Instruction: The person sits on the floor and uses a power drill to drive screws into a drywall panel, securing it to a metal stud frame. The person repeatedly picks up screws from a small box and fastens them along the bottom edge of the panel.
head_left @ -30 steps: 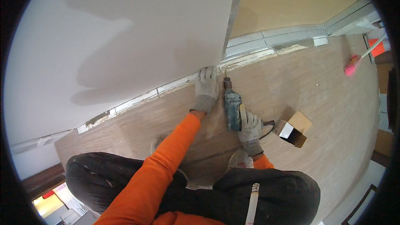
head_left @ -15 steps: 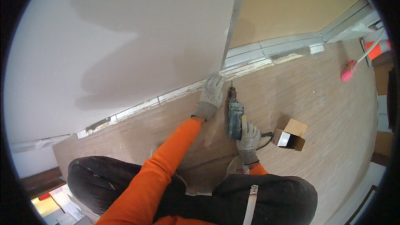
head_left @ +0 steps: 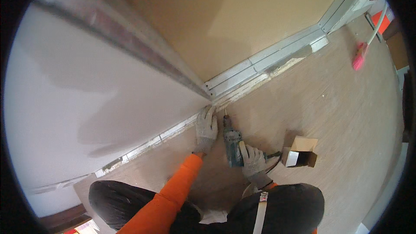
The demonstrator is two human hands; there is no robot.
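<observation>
Floor (head_left: 346,108): wood-grained, open right of carton (head_left: 304,144)
Metal sill (head_left: 281,50): bordering floor
Left hand (head_left: 206,125): at panel's (head_left: 56,86) edge, grasp unclear
Right hand (head_left: 252,159): grasping drill (head_left: 233,143)

L hand (head_left: 206,126) fwd, R hand (head_left: 253,160) curled, both gloved

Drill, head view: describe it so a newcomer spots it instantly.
From the pale wall, look to the brown floor at its foot: the right hand grips the drill. Its dark teal, vented body sets it apart from the open cardboard box on its right.
</observation>
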